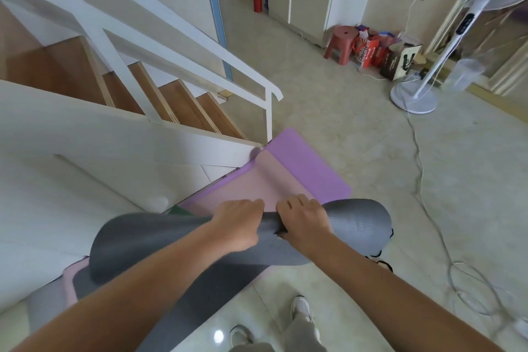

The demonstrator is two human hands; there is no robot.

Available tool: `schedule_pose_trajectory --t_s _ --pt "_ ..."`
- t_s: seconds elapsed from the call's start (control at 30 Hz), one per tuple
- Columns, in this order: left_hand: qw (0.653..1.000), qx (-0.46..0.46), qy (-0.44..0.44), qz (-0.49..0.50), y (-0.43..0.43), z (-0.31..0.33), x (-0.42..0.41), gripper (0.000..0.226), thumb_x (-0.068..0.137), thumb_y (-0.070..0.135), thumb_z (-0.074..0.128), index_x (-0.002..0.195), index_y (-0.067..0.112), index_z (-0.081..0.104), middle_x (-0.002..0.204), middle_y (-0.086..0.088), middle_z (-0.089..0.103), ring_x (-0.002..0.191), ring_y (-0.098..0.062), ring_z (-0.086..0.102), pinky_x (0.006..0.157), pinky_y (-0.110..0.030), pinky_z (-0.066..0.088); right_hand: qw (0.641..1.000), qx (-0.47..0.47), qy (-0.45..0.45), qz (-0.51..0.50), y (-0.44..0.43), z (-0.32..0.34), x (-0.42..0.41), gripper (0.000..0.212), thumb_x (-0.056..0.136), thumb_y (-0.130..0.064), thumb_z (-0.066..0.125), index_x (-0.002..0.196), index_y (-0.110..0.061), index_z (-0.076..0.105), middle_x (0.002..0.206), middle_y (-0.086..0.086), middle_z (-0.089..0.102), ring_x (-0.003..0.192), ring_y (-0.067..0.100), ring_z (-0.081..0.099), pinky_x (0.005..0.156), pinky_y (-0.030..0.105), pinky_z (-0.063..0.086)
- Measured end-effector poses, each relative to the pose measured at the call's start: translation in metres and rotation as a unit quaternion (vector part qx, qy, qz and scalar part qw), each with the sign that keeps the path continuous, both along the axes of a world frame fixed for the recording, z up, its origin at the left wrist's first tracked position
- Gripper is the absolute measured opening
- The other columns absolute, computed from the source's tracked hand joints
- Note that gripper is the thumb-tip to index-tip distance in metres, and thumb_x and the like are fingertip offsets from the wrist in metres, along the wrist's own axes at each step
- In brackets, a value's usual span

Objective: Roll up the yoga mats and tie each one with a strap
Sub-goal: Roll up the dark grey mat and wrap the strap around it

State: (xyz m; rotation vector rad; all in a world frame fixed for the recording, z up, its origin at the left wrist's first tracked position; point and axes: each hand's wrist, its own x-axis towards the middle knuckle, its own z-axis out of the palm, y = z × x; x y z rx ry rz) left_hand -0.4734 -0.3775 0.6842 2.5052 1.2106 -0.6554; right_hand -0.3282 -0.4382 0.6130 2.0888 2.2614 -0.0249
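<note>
progress: i judge the grey mat (pixel 357 217) about half rolled, with a flat tail left toward my feet and nothing tied yet.
left to do: finish this roll, tie it, then do the purple mat (pixel 308 168), which lies flat on the floor (pixel 343 111).
hands: left hand (pixel 240 223) and right hand (pixel 303 217) sit side by side, both curled over the roll's middle, gripping it.
mat look: grey, textured, bulging wider at the ends — it lies across the purple mat.
strap: what looks like a black strap (pixel 383 263) lies by the roll's right end.
</note>
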Motion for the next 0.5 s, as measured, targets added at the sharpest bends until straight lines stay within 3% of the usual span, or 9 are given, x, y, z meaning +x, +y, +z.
schedule_pose_trajectory --t_s 0.07,0.1,0.17,0.2,0.27,0.33,0.4,0.5 --pt "0.989 0.138 0.010 -0.041 -0.011 0.001 0.006 0.034 0.084 0.010 0.067 0.109 0.016 0.046 0.104 -0.004 0.053 0.096 -0.024 0.058 0.068 -0.033 0.034 0.998 0.040 0.013 -0.038 0.003 -0.002 0.002 0.068 0.026 -0.044 0.098 0.071 -0.013 0.058 0.065 0.004 0.055 0.055 0.025 0.056 0.047 0.033 0.043" --pt "0.976 0.205 0.008 -0.070 -0.015 0.000 0.008 0.038 0.073 0.006 0.071 0.104 0.015 0.050 0.096 -0.005 0.053 0.084 -0.023 0.056 0.064 -0.032 0.033 0.997 0.057 0.014 -0.044 0.004 0.001 0.004 0.064 0.029 -0.039 0.098 0.071 -0.012 0.058 0.066 0.005 0.055 0.056 0.026 0.055 0.048 0.034 0.044" --pt "0.948 0.298 -0.032 -0.111 -0.018 -0.004 0.006 0.035 0.046 0.001 0.066 0.076 0.013 0.055 0.068 -0.004 0.049 0.056 -0.021 0.036 0.053 -0.031 0.027 0.996 0.080 0.017 -0.044 0.008 0.003 0.007 0.053 0.035 -0.026 0.095 0.069 -0.012 0.057 0.062 0.005 0.053 0.051 0.025 0.053 0.045 0.031 0.040" --pt "0.940 0.315 -0.054 -0.117 -0.019 -0.003 0.004 0.031 0.040 0.000 0.062 0.067 0.013 0.053 0.059 -0.003 0.043 0.052 -0.020 0.028 0.051 -0.029 0.024 0.996 0.080 0.019 -0.040 0.010 0.006 0.007 0.047 0.039 -0.021 0.093 0.067 -0.012 0.056 0.058 0.003 0.051 0.047 0.024 0.051 0.042 0.028 0.037" --pt "0.966 0.243 -0.006 -0.093 -0.018 -0.002 0.002 0.040 0.044 0.003 0.074 0.075 0.015 0.052 0.062 -0.002 0.042 0.050 -0.023 0.039 0.053 -0.029 0.027 0.999 0.025 0.045 -0.016 0.010 0.017 0.004 0.032 0.058 -0.020 0.084 0.073 -0.016 0.056 0.059 -0.001 0.050 0.047 0.023 0.051 0.043 0.026 0.041" --pt "0.987 0.152 0.035 -0.048 -0.016 -0.004 0.002 0.027 0.079 0.013 0.072 0.099 0.017 0.053 0.084 -0.002 0.061 0.077 -0.026 0.065 0.061 -0.030 0.035 0.997 -0.062 0.045 -0.007 0.010 0.024 0.004 0.011 0.083 -0.023 0.061 0.086 -0.022 0.050 0.070 -0.004 0.051 0.062 0.024 0.053 0.055 0.029 0.045" --pt "0.994 0.096 0.047 -0.025 -0.008 -0.009 0.004 0.020 0.091 0.019 0.060 0.112 0.017 0.058 0.101 -0.003 0.066 0.092 -0.026 0.067 0.067 -0.030 0.040 0.991 -0.105 0.081 -0.020 0.008 0.029 0.005 0.006 0.087 -0.025 0.052 0.089 -0.025 0.046 0.075 -0.005 0.052 0.070 0.024 0.053 0.061 0.031 0.045" --pt "0.998 0.045 0.033 0.004 -0.001 -0.011 0.009 0.022 0.090 0.021 0.056 0.112 0.017 0.059 0.092 0.000 0.058 0.083 -0.025 0.061 0.065 -0.031 0.042 0.998 -0.014 0.052 -0.018 -0.001 0.018 0.006 0.025 0.074 -0.031 0.072 0.090 -0.022 0.054 0.080 -0.003 0.056 0.073 0.023 0.056 0.063 0.032 0.046"
